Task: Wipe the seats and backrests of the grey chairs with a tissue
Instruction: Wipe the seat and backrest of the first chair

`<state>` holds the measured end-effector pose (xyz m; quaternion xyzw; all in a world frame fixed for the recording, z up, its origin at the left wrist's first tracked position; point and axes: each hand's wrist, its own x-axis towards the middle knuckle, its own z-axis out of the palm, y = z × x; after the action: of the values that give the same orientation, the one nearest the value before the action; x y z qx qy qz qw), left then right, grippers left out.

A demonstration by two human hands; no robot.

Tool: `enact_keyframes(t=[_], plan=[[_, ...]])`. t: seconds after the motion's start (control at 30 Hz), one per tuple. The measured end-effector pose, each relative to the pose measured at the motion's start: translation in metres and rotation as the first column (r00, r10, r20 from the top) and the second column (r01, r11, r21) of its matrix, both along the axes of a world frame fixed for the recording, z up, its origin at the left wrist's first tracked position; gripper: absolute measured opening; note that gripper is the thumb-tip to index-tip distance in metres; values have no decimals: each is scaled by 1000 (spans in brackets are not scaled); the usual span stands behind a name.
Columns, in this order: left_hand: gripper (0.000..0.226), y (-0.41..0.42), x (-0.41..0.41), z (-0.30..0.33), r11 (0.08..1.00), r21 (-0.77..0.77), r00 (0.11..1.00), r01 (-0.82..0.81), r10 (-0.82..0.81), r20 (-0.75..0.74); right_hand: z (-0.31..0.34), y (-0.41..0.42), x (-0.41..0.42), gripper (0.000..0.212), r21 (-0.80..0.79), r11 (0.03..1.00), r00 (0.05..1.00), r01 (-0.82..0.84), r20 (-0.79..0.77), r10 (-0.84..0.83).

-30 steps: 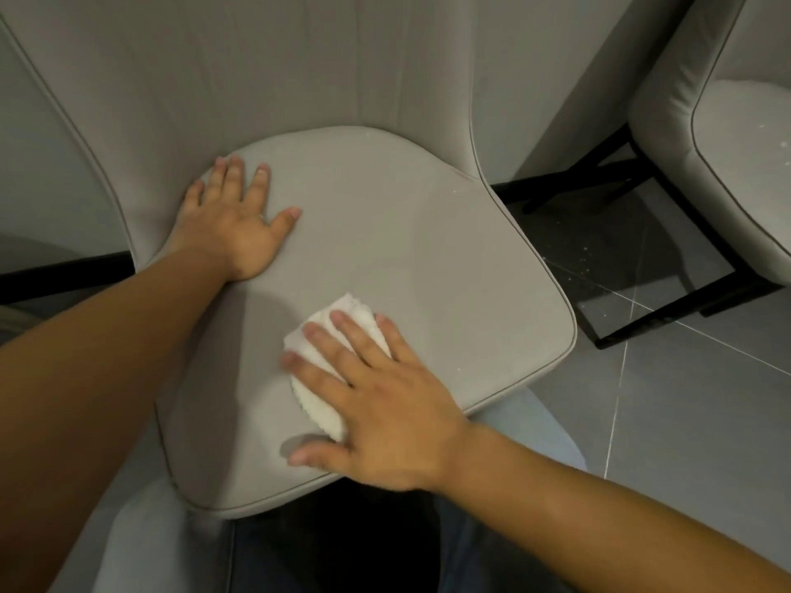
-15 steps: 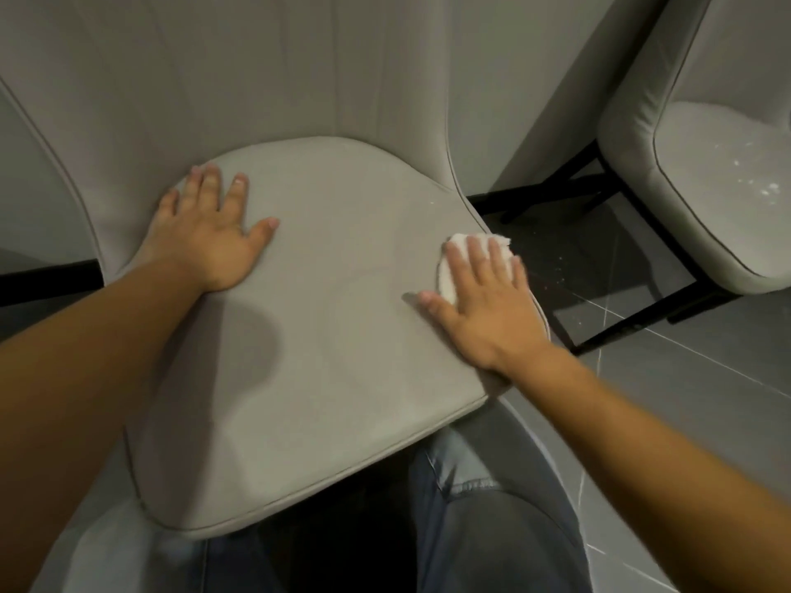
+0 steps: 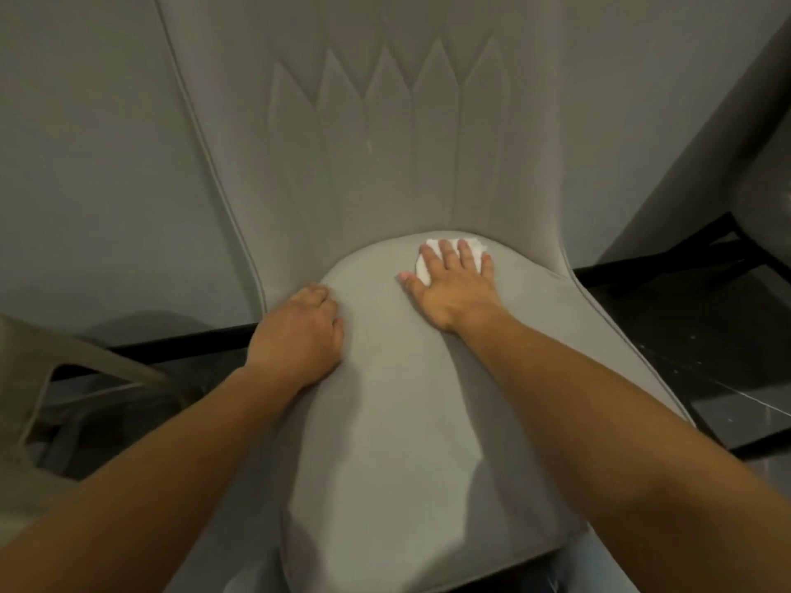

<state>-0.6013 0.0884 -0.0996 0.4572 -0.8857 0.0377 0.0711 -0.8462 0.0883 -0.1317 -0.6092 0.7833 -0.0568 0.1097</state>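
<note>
A grey padded chair fills the view, its seat running toward me and its stitched backrest rising behind. My right hand lies flat at the back of the seat, fingers spread, pressing a white tissue against the cushion where it meets the backrest. Only the tissue's far edge shows past my fingertips. My left hand rests on the seat's left edge with its fingers curled down against the cushion, holding nothing I can see.
A beige chair part juts in at the lower left. Black metal frame bars and dark tiled floor lie to the right, with the edge of another grey chair at the far right. A grey wall stands behind.
My right hand slid the tissue from the seat's front, across to its right edge, then up to the back by the backrest. My left hand's fingers curled. The view tilted upward.
</note>
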Motion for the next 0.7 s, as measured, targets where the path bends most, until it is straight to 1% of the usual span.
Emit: enact_keyframes(t=[0.07,0.1,0.13,0.17,0.2,0.23,0.3,0.37,0.43,0.5,0.57,0.63,0.7], plan=[[32,2,11,16,982,-177,996,71,-79,-38,-2,-12,2,91,-24,999,1000,22,-9,-22],[32,1,15,25,947,-305,988,103,-132,-74,-1,-17,2,92,-34,999,1000,27,-12,-27],[35,-1,16,35,894,-439,982,93,-156,-109,-1,-20,2,92,-42,999,999,29,-14,-30],[41,-5,16,46,845,-535,981,26,-125,-149,0,-24,1,92,-49,998,999,30,-18,-30],[50,-11,15,58,816,-571,977,-89,-41,-212,1,-27,1,92,-54,998,999,31,-20,-32],[59,-21,14,70,805,-547,951,-229,66,-301,2,-29,1,92,-56,998,999,35,-21,-36],[72,-45,12,90,800,-372,831,-471,261,-492,2,-32,2,91,-59,997,998,45,-32,-47],[79,-68,12,102,782,-181,701,-597,398,-593,1,-32,1,90,-70,996,998,52,-40,-55],[85,-85,12,99,774,-16,603,-633,480,-637,1,-33,1,90,-80,995,997,53,-43,-57],[89,-95,6,89,797,103,541,-595,492,-682,1,-33,0,90,-80,995,997,51,-51,-55],[86,-99,0,80,820,137,488,-555,454,-745,1,-33,0,90,-79,995,997,56,-46,-60],[79,-102,-1,74,831,114,444,-544,400,-802,2,-37,4,91,-64,995,996,80,-25,-82],[74,-105,1,71,830,85,418,-551,363,-832,4,-43,18,93,-26,992,992,125,2,-125]])
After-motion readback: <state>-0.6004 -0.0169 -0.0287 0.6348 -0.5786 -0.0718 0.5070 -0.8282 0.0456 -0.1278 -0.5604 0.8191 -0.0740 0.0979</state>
